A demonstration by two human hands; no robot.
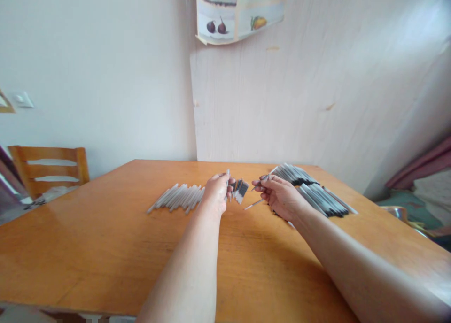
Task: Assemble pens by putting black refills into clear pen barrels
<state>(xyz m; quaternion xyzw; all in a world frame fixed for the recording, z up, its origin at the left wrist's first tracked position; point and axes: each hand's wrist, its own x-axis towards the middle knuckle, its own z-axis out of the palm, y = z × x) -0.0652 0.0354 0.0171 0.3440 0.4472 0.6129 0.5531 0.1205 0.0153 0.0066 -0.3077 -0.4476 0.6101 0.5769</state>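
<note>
A pale tube (pixel 228 172) stood nearly upright above the middle of the table, gripped by the left hand (pixel 215 191), whose fingers were curled round it with the top end poking out. That grip probably left the end free while keeping the tube steady. Just to its right, the right hand (pixel 280 196) pinched a thin rod (pixel 273 171) between thumb and fingers, aslant, a hold that seemed chosen for fine control. Beneath that hand a second slim rod (pixel 252 204) pointed left; whether it was held too or lay on the wood, I could not tell.

Between the hands, a small bunch of dark slim pieces (pixel 241 189) lay on the table, likely put there so that either hand could get at it. To the left, partly behind the left wrist, pale tubes lay side by side in a slanting row (pixel 179 197), perhaps to make them easy to lift singly. To the right were two heaps of dark-ended sticks, a farther heap (pixel 294 173) and a nearer heap (pixel 322 200), the sticks roughly parallel, presumably for tidiness.

All this rested on the far half of a wooden table (pixel 105 252), whose near part gave the forearms room. A wooden chair (pixel 52 165) stood at the far left, and a fruit picture (pixel 243 13) hung on the wall (pixel 105 69) beyond.
</note>
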